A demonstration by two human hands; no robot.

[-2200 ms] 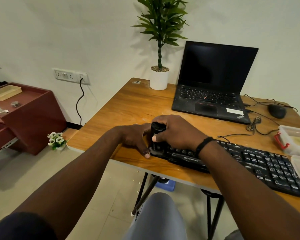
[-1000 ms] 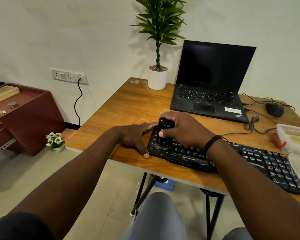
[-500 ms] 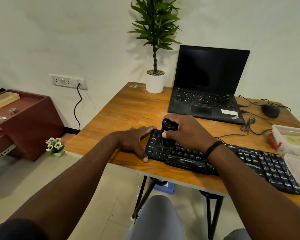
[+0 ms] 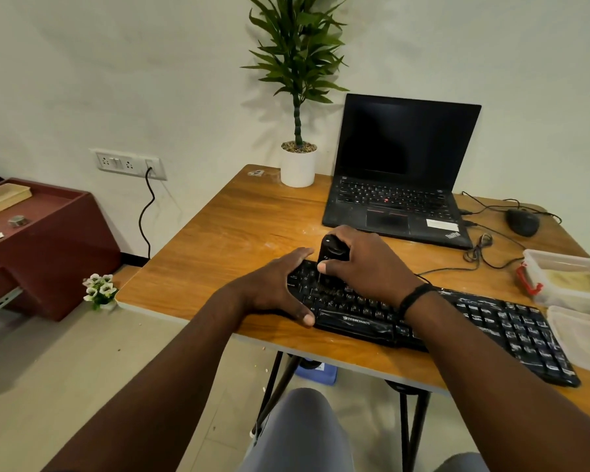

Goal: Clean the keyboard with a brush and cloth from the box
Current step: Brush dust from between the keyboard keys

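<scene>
1. The left hand [image 4: 280, 289] is laid over the keyboard's [image 4: 433, 321] left end, at about 9 o'clock from the brush. Its fingers are spread and fairly straight, with the thumb pressed against the near edge by the spacebar. Nothing is gripped; the board is only steadied.

2. The brush [image 4: 332, 255] is held upright in the right hand [image 4: 361, 264], whose fingers and thumb are curled round the black handle. The bristle end is pointed down onto the upper-left key rows, and the rounded top is turned up and slightly toward 12 o'clock. Its long axis is thus close to vertical, nearly square to the key bed.

3. The keyboard is set near the front edge of the wooden table [image 4: 235, 226]. Its long axis runs from about 10 o'clock at the held end to about 4 o'clock at the number pad, and the spacebar side faces the person.

4. For the step in hand, judged to be brushing of the left key block, short strokes along the rows are advised, with light pressure so that bristles enter the gaps. The steadying hand should be kept down so the board cannot slide, and dust is best driven toward one edge.

5. At about 3 o'clock, the open box [image 4: 566, 277] lies just beyond the keyboard's far right end; a pale cloth [image 4: 574, 281] appears to lie inside, untouched.
</scene>
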